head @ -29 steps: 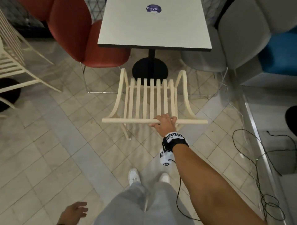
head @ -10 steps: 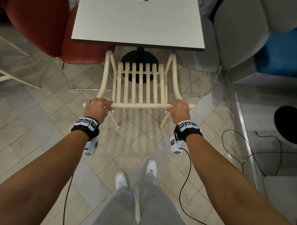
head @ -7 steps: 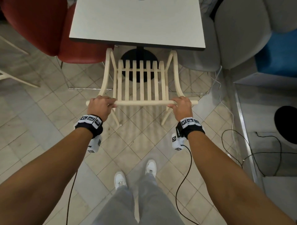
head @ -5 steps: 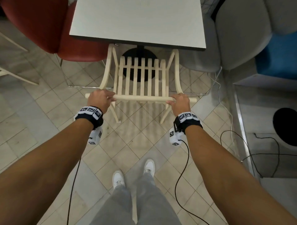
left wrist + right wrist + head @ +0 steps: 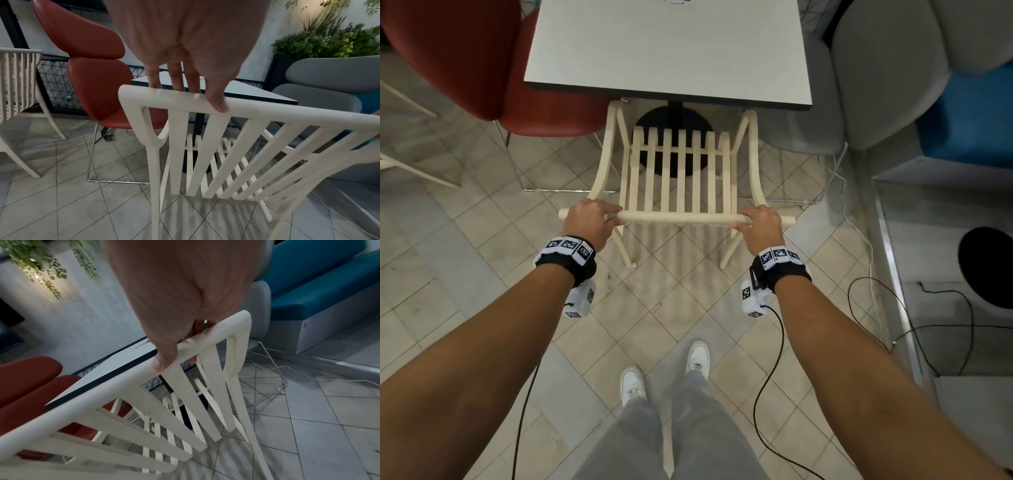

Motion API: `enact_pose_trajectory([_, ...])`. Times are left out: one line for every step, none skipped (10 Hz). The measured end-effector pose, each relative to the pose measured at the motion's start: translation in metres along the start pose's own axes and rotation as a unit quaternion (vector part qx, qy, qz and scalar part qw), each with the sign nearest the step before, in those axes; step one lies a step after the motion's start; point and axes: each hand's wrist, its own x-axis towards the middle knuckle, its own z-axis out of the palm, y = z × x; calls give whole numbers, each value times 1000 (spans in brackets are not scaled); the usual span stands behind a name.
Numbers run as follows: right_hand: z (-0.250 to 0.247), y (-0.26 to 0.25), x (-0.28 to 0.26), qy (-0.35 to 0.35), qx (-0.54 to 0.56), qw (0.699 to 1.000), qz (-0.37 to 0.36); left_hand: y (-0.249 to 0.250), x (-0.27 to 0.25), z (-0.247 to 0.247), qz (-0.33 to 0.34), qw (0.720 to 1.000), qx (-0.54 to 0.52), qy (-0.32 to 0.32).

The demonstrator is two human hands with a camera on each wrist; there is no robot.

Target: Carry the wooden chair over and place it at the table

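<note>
Tiled floor [image 5: 465, 274] underfoot; left hand [image 5: 585, 221] and right hand [image 5: 760, 226] each grip the wooden chair [image 5: 678, 171]'s top rail, facing the table [image 5: 671, 51].

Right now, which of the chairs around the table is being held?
The cream slatted wooden chair: the left hand and right hand grip its top rail.

Café corner with tiled floor and padded seating.
Beige diagonal floor tiles [image 5: 681, 308] lie below the grip. A red padded chair [image 5: 465, 58] stands ahead-left of it, a grey chair [image 5: 876, 85] and a blue bench [image 5: 969, 120] ahead-right. Black cables [image 5: 928, 329] trail to the right, and leafy plants [image 5: 329, 40] hang beyond against a pale wall [image 5: 82, 313].
</note>
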Motion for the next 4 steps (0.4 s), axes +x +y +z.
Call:
enact_pose_trajectory([1, 2, -1, -15, 20, 1000, 12, -2, -2, -1, -6, 1000, -16, -7])
enact_pose_trajectory([-1, 1, -12, -20, 79, 996, 27, -2, -13, 4, 15, 999, -37, 3])
enact_pose_trajectory([-16, -9, -40, 24, 145, 989, 22, 8, -40, -2, -25, 996, -86, 24])
enact_pose_trajectory([-18, 7, -99, 30, 172, 984, 44, -5, -97, 7, -96, 982, -157, 47])
